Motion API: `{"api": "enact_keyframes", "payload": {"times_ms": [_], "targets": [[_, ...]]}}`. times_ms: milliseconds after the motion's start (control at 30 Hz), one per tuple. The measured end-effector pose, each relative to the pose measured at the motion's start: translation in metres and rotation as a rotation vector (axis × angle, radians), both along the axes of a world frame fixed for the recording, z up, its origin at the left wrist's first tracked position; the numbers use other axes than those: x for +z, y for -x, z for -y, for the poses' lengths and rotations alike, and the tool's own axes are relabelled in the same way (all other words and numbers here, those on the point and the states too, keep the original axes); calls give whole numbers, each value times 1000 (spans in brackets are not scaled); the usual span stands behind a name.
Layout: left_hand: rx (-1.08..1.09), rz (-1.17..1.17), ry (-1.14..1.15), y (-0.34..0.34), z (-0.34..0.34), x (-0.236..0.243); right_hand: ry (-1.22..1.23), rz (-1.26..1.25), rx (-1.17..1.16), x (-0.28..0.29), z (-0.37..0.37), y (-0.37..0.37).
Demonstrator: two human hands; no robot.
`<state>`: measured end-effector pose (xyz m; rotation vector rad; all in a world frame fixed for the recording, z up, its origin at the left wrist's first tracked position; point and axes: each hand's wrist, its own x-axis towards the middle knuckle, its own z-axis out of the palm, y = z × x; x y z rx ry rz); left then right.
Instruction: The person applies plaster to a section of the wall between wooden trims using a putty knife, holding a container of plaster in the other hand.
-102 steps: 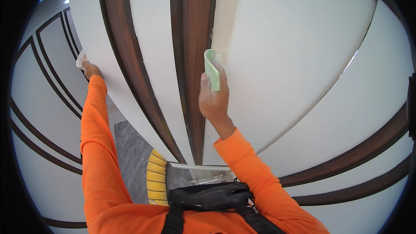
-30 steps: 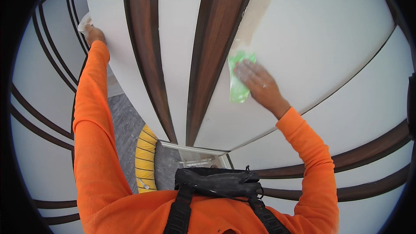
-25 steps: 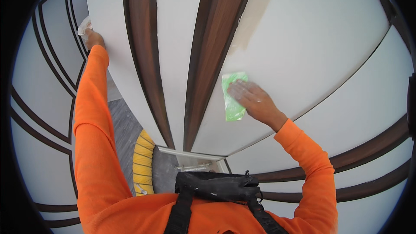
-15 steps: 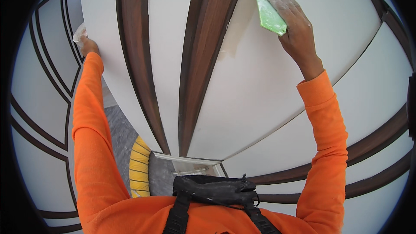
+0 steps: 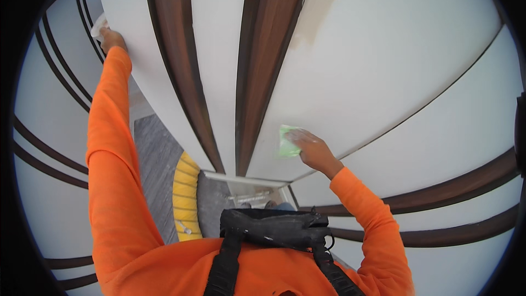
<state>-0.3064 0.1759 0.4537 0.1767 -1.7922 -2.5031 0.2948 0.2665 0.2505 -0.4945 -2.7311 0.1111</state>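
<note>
White across most of the view: a broad, smooth panel [image 5: 383,66], bent by the lens toward the rim. At far left, beyond its edge, more pale panelling [image 5: 52,93] with thin dark trim. Wears orange sleeves [image 5: 112,126], with the left stretched up along the panel's left side and the right bent in from below. Down the panel, two dark brown strips [image 5: 268,49], with a white stretch between. Toward lower right, two curving dark bands [image 5: 466,178]. Carries a black bag [image 5: 274,229] at the chest, flecked with white and hung on black straps [image 5: 224,257]. Past the left sleeve, grey floor [image 5: 156,148], and near the bag a yellow tube [image 5: 186,194] with dark rings. High up, just right of the right-hand strip, a beige patch [image 5: 319,13] with a ragged lower end. Low on the white panel, right of that strip's lower end, the right hand [image 5: 316,151], with whitened fingers folded over a green pad [image 5: 286,145]. Holds this pad close to the panel's surface. At the panel's left edge, the left hand [image 5: 113,39], bent beside a small whitish thing [image 5: 99,26]; cannot tell whether gripping it or merely touching it
</note>
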Motion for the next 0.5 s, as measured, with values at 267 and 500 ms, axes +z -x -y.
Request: {"api": "enact_keyframes", "payload": {"times_ms": [267, 500], "targets": [[78, -15, -13, 44, -16, 2, 690, 59, -1017, -221, 124, -225], [151, -161, 82, 136, 12, -28, 1213, 265, -1164, -404, 304, -393]]}}
